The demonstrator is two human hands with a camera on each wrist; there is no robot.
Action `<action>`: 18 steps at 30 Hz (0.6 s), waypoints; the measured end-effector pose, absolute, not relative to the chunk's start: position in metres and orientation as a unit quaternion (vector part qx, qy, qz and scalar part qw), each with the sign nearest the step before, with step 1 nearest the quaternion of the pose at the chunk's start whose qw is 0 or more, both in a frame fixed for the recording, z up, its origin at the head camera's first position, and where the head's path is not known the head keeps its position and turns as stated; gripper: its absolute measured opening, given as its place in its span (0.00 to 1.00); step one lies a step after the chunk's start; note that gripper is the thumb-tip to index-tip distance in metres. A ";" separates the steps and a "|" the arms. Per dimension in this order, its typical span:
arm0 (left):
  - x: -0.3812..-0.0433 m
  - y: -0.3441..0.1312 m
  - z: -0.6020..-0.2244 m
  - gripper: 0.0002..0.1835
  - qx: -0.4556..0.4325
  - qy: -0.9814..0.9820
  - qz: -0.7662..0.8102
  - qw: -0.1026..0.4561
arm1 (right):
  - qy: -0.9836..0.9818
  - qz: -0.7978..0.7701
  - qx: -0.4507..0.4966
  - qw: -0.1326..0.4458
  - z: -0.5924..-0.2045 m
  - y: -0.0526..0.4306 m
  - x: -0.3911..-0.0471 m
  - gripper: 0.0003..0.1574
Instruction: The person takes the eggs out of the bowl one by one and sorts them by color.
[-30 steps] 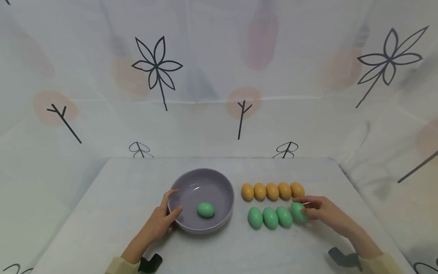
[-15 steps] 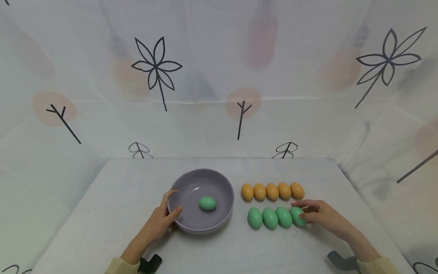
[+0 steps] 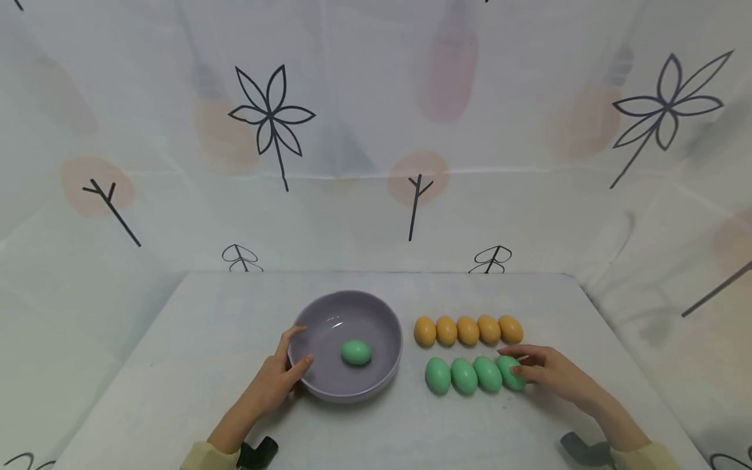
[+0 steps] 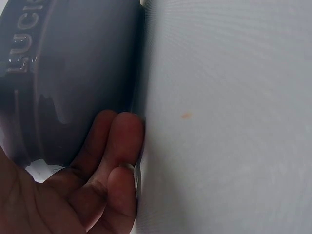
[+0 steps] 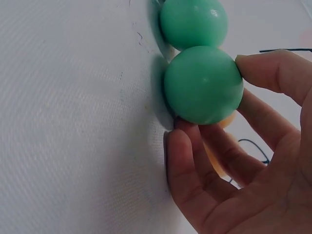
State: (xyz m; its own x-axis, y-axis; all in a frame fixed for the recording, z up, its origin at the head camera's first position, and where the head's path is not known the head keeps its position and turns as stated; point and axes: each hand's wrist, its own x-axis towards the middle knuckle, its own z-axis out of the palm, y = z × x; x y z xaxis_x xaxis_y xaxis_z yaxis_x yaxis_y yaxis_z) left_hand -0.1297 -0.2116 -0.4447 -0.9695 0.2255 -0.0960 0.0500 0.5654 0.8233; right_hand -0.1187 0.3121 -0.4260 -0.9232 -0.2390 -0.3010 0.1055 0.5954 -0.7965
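A grey-purple bowl stands left of the table's middle, a green egg lying inside it. My left hand grips the bowl's left side: thumb over the rim, other fingers bent low against the outer wall, as the left wrist view shows. To the right, several green eggs form a row. My right hand holds the rightmost green egg of this row, thumb at its upper side and fingers round its far side. That egg touches its neighbour.
Behind the green row runs a parallel row of several yellow-orange eggs. A white cloth covers the table. A patterned fabric backdrop rises at the table's far edge and sides.
My right hand has lowered the rightmost green egg, once tilted, in line against the row. Inside the bowl, the egg has rolled slightly right. The left hand has kept its place.
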 end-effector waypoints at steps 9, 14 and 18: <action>-0.129 -0.212 -0.445 0.33 0.081 0.879 0.461 0.094 | 0.886 -0.428 -0.042 0.173 -0.423 0.309 -0.117 0.31; -0.128 -0.211 -0.443 0.33 0.081 0.880 0.458 0.094 | 0.884 -0.431 -0.046 0.174 -0.422 0.309 -0.117 0.31; -0.128 -0.211 -0.443 0.33 0.084 0.881 0.457 0.091 | 0.883 -0.434 -0.048 0.172 -0.423 0.310 -0.116 0.32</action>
State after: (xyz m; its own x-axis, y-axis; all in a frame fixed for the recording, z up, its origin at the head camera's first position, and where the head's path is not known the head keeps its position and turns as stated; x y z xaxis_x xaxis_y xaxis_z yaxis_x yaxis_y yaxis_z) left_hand -0.1277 -0.2112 -0.4429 -0.9695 0.2304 -0.0838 0.0643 0.5686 0.8201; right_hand -0.1163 0.3102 -0.4233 -0.9360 -0.2339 -0.2630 0.0655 0.6184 -0.7831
